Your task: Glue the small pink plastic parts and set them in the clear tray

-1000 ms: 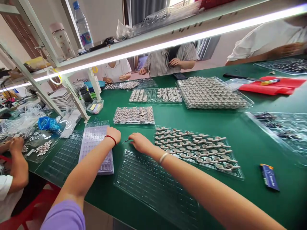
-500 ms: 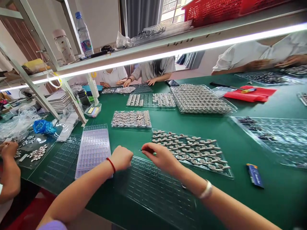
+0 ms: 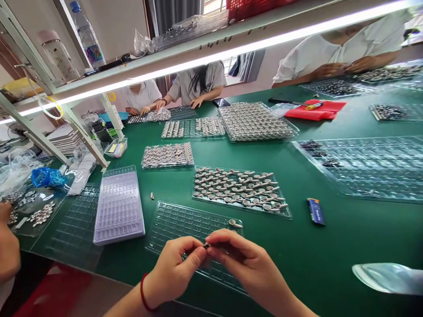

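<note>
My left hand (image 3: 175, 270) and my right hand (image 3: 254, 262) meet fingertip to fingertip above the front of a clear compartment tray (image 3: 185, 222). Between them they pinch a small dark part (image 3: 206, 245), mostly covered by the fingers. One pale, round-headed piece with a short stem (image 3: 235, 223) lies in that tray's far right corner. Behind it stands a second clear tray filled with rows of similar pieces (image 3: 238, 187). On the green table to the left, a single small pale piece (image 3: 152, 196) lies loose.
A stack of purplish trays (image 3: 117, 207) stands to the left. Farther back are more filled trays (image 3: 257, 121) and a red sheet (image 3: 315, 110). At right lie a blue packet (image 3: 316, 211) and a large clear tray (image 3: 373, 165). Other people work across the table and at far left.
My hands, apart over the tray's far edge before, have come together nearer me, both now on the small dark part. The view has shifted, with the table's things appearing farther left.
</note>
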A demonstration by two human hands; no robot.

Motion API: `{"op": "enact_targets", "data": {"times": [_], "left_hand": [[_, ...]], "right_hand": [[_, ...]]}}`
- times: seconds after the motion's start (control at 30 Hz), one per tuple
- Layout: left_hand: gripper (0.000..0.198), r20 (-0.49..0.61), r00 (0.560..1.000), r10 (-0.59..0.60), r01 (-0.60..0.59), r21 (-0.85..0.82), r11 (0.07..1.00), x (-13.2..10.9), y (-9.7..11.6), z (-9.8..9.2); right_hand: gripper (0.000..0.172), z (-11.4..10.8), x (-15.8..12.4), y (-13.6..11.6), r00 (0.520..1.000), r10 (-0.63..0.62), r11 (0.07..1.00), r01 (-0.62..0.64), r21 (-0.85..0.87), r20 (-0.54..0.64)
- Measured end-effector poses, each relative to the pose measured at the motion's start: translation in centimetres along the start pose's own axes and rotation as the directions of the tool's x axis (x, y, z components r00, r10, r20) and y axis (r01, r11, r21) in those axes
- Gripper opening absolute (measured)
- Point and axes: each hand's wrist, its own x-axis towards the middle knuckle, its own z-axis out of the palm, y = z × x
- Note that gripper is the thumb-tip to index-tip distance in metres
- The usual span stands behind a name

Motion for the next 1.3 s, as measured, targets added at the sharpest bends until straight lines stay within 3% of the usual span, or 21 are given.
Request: {"op": "enact_targets", "data": {"times": [0.2,0.33,0.5,0.57,0.67,0.73,0.83,1.03,1.3], "left_hand": [[0.042,-0.059,0.995,-0.083,0.064,-0.275,0.959,-0.8,-0.5,1.8],[0.043,-0.071,0.994,-0.089,0.064,-0.298,0.952,-0.8,-0.8,2.3],[0.038,-0.143,0.986,0.081,-0.085,-0.024,0.996,-1.0,-1.1,2.1],[0.026,-0.228,0.954,0.194,-0.171,0.115,0.978,-1.2,-1.0,1.7],[0.013,-0.354,0.873,0.336,-0.255,0.256,0.932,-1.3,-0.6,0.8],[0.012,-0.338,0.846,0.413,-0.31,0.319,0.895,-1.3,-0.5,0.4],[0.018,-0.242,0.84,0.485,-0.375,0.386,0.843,-1.3,-0.6,0.1],[0.018,-0.19,0.826,0.53,-0.38,0.506,0.774,-1.4,-0.8,0.3],[0.004,-0.152,0.887,0.436,-0.332,0.447,0.831,-1.2,-0.3,0.1]], "right_hand": [[0.025,0.2,-0.9,-0.9,0.989,0.137,0.949,-0.149,0.277,0.062],[0.024,0.3,-1.2,-1.0,0.978,0.162,0.907,-0.199,0.37,0.129],[0.018,0.5,-1.6,-1.0,0.998,0.051,0.969,-0.059,0.238,0.038],[0.017,0.4,-1.6,-1.3,1.0,0.011,0.992,-0.013,0.123,0.02],[0.014,0.1,-1.7,-1.7,0.998,-0.004,0.999,0.006,-0.04,0.055],[0.013,0.0,-1.8,-1.8,0.996,-0.007,0.993,0.017,-0.116,0.084],[0.014,-0.2,-1.8,-1.8,0.994,0.002,0.991,0.012,-0.136,0.105],[0.013,-0.7,-1.8,-2.2,0.989,0.044,0.994,-0.029,-0.108,0.141],[0.01,-1.6,-1.7,-2.8,0.995,-0.006,0.987,0.022,-0.157,0.103]]}}
